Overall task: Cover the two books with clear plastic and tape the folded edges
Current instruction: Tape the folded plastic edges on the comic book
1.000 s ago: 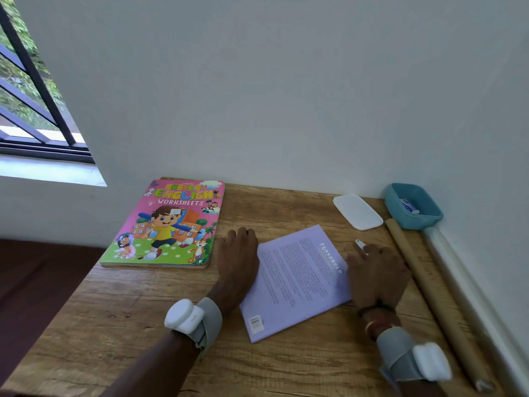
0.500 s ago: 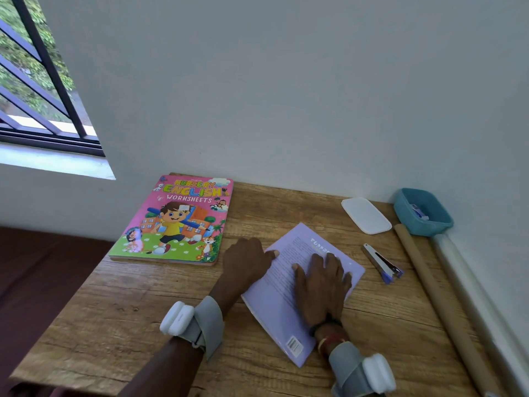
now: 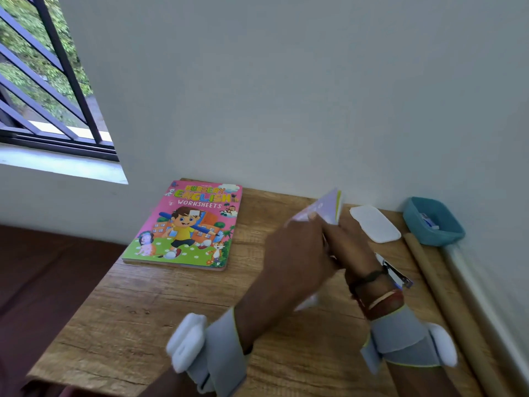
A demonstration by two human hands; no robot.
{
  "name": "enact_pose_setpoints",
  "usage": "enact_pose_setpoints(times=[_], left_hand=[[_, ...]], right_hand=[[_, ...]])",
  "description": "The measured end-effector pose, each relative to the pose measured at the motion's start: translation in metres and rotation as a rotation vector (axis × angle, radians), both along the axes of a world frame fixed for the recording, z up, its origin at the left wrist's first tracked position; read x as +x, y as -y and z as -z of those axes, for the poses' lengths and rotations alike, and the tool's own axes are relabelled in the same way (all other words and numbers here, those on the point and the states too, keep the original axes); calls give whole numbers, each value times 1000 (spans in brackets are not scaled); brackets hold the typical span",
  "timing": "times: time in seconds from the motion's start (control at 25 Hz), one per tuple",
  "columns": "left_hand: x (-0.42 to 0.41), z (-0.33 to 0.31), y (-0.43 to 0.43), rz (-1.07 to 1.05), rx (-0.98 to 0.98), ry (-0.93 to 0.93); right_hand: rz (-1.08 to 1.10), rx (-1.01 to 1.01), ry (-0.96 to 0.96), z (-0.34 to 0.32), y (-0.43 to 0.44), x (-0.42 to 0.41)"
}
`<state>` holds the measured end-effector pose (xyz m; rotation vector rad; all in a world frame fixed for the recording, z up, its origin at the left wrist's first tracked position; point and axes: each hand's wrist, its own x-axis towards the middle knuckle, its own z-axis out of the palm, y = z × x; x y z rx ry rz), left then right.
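The thin lilac book [image 3: 326,209] is lifted off the wooden table [image 3: 148,316] and tilted on edge, blurred by motion. My left hand [image 3: 297,253] grips its near side with the thumb on the cover. Behind the book, my right hand [image 3: 357,253] holds its other side; its fingers are mostly hidden. The pink and green worksheets book [image 3: 186,227] lies flat at the table's back left, untouched. A long brown roll [image 3: 440,293] and a pale roll [image 3: 486,308] beside it lie along the right wall.
A white oval lid [image 3: 375,223] lies at the back right, next to a teal tray [image 3: 433,222] holding small items. A stapler [image 3: 398,275] lies partly hidden behind my right wrist. A barred window [image 3: 43,81] is at the left. The table's left edge drops to a dark floor.
The lilac book lay flat under both hands; now both hands have raised it off the table and tipped it up towards the wall.
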<state>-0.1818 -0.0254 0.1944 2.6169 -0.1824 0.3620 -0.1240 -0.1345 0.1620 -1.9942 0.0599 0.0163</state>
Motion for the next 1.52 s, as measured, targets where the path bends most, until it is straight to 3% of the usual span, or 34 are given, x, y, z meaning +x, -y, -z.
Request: enact_pose_setpoints(times=[0.08,0.24,0.4,0.52,0.6,0.68,0.76,0.92,1.08,1.16,1.36,1.52], left_hand=[[0,21,14,72,-31,-130],[15,71,10,168,-277,-416],[36,127,-29,28,-112,-219],[56,158,-91,-158,86,14],[61,164,-126,-293,195,12],[57,165,-145,-350,263,-164],[42,164,-152,-327,278,-197],[1,156,-144,-321,289,8],[15,130,-175,-646,143,-43],[32,125,-198,-765,188,-258],[58,103,-232,-809,-26,-543],[50,83,-265,-608,-335,-597]], right_hand=[[34,-129,29,26,15,15],[52,-215,-137,78,36,28],[190,-170,-128,96,40,21],[249,-401,-59,102,32,-1],[268,-472,29,113,20,-6],[267,-398,101,123,4,-1],[281,-227,156,123,-8,6],[360,-12,145,113,-10,16],[404,0,153,114,-11,26],[391,-37,187,118,-16,30],[385,-167,237,126,-29,38],[434,-193,213,123,-33,39]])
